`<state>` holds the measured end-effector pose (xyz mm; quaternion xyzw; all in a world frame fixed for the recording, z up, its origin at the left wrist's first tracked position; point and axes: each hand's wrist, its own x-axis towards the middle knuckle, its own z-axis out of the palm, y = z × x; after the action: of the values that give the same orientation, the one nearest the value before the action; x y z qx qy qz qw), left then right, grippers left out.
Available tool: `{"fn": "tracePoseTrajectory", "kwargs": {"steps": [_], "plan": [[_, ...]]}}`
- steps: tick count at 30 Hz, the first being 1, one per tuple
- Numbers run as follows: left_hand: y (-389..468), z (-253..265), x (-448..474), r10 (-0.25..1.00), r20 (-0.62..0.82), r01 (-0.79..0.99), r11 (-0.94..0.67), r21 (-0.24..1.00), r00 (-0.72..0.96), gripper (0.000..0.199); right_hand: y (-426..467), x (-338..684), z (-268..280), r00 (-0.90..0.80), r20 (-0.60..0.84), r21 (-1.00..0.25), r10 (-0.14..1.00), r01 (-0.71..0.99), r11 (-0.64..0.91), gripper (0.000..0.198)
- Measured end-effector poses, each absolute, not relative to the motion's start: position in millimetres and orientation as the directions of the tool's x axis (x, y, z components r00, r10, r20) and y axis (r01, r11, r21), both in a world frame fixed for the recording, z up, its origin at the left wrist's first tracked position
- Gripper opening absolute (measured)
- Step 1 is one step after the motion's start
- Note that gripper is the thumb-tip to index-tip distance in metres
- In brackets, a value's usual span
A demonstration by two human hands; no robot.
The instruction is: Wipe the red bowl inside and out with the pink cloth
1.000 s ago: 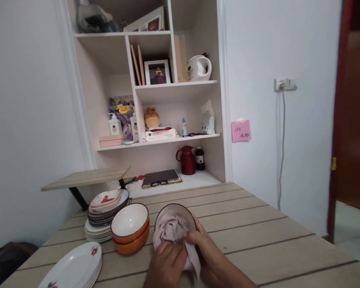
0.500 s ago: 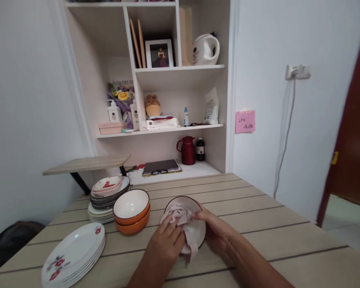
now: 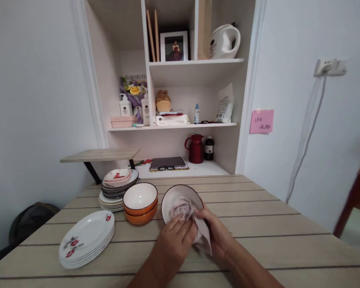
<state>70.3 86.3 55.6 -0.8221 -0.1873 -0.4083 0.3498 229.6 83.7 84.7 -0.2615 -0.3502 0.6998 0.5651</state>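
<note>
A bowl point(image 3: 174, 195), white inside with a dark rim, is tilted toward me just above or on the table; I cannot tell which. My right hand point(image 3: 217, 232) grips it at its right side, thumb near the rim. Bunched inside the bowl is a pale pink cloth point(image 3: 201, 231), one end hanging over the near rim. My left hand point(image 3: 177, 240) is closed on the cloth and presses it against the bowl. Left of the bowl stand two stacked orange bowls point(image 3: 140, 204) with white insides.
Oval plates with red flowers point(image 3: 88, 236) are stacked at the table's front left. Behind them, round plates point(image 3: 120, 190) carry small pink-edged dishes point(image 3: 117, 176). A raised wooden shelf point(image 3: 100, 155) stands at the back left. A red jug point(image 3: 196, 149) sits beyond the table point(image 3: 258, 224).
The cloth's loose end has swung to the right, and the bowl shows more of its far inner wall. My left hand has shifted over the bowl's near side. The view has turned left.
</note>
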Motion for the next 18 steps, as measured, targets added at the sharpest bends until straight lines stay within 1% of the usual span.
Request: {"fn": "tracePoseTrajectory", "kwargs": {"steps": [4, 7, 10, 13, 16, 18], "plan": [[90, 53, 72, 0.08, 0.771, 0.556, -0.739, -0.38, 0.632, 0.038, 87, 242, 86, -0.141, -0.032, -0.748, 0.989, -0.653, -0.118, 0.063], [94, 51, 69, 0.123, 0.744, 0.579, -0.715, -0.393, 0.657, 0.029, 87, 257, 91, -0.104, -0.037, -0.803, 0.994, -0.588, -0.092, 0.067], [96, 49, 68, 0.125, 0.754, 0.622, -0.658, -0.423, 0.645, 0.026, 86, 269, 96, -0.138, 0.007, -0.871, 0.99, -0.487, -0.062, 0.066], [97, 49, 71, 0.105, 0.782, 0.658, -0.614, -0.435, 0.615, 0.029, 84, 271, 96, -0.178, -0.026, -0.9, 0.984, -0.425, -0.1, 0.067], [96, 48, 72, 0.095, 0.808, 0.681, -0.601, -0.419, 0.581, 0.03, 82, 262, 93, -0.198, -0.054, -0.882, 0.979, -0.45, -0.14, 0.078], [96, 47, 70, 0.11, 0.815, 0.694, -0.595, -0.404, 0.569, 0.029, 81, 253, 91, -0.206, -0.018, -0.864, 0.978, -0.489, -0.119, 0.087]]}}
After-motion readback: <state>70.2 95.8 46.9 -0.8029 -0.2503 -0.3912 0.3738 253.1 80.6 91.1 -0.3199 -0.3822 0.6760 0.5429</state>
